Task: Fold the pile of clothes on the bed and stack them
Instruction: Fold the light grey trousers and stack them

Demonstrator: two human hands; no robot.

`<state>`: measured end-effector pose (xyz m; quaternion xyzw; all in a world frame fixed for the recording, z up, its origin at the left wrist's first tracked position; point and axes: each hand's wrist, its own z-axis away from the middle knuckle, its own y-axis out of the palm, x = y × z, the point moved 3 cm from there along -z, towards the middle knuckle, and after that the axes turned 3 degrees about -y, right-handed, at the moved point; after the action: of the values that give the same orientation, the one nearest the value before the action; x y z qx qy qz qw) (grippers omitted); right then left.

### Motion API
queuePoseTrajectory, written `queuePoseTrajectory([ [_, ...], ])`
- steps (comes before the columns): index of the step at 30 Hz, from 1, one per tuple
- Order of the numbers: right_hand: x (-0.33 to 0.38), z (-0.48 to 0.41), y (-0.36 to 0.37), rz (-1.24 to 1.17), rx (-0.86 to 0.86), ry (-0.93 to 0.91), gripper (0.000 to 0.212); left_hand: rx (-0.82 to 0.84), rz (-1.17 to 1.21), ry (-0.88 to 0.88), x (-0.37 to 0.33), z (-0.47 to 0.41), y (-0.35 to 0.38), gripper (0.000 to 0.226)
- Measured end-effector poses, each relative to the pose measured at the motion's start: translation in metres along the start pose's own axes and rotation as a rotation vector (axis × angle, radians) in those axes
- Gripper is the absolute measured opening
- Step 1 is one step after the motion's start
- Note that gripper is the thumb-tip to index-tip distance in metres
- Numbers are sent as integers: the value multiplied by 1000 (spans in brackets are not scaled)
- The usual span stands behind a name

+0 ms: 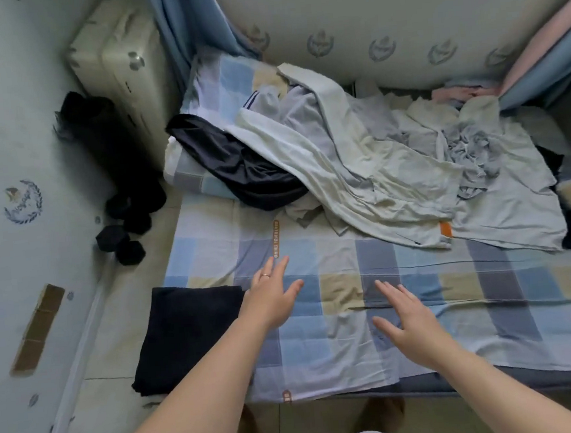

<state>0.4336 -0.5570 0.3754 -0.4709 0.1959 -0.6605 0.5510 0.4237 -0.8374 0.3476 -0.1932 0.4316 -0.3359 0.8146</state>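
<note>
Nearest, both forearms reach out over the checked sheet of the bed (489, 302). The left hand (271, 296) and the right hand (405, 319) are side by side but apart. Their fingers are straight and spread, palms down, holding nothing. Whether they brush the sheet I cannot tell.

Just left of the left hand, at the near left edge of the bed, lies a dark folded garment (191, 333), flat and squared. It reads as the start of the stack.

Farther off, the pile of clothes (392, 160) sprawls unfolded across the far half of the bed. It has a black shiny garment (239, 165) at its left, a long pale garment (354, 190) draped through the middle, and a crumpled grey piece (470, 154) to the right.

The work seems to be between pieces, with one folded and most left. The next move calls for a reach to the far pile. The pale garment's hem lies nearest, so it looks the easiest to draw clear of its neighbours and spread on the bare sheet.

On the floor to the far left stand a cream suitcase (118, 69) and dark dumbbells (122, 244).
</note>
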Motion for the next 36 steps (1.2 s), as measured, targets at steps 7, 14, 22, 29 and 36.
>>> queuePoseTrajectory([
  [7,-139,-12,-85,-10,-25,-7,71,32,-43,-9,-130,-47,82,65],
  [14,-218,-34,-171,128,13,-119,73,-119,-94,3,-233,-65,126,65],
  [22,-208,-101,-211,214,-73,-260,73,-295,38,-5,-272,-119,100,63],
  [29,-159,-265,-162,227,-128,-322,92,-367,136,-78,-183,-260,57,64],
  [36,-69,-498,-76,113,-82,-259,86,-425,43,-125,-48,-460,-40,65],
])
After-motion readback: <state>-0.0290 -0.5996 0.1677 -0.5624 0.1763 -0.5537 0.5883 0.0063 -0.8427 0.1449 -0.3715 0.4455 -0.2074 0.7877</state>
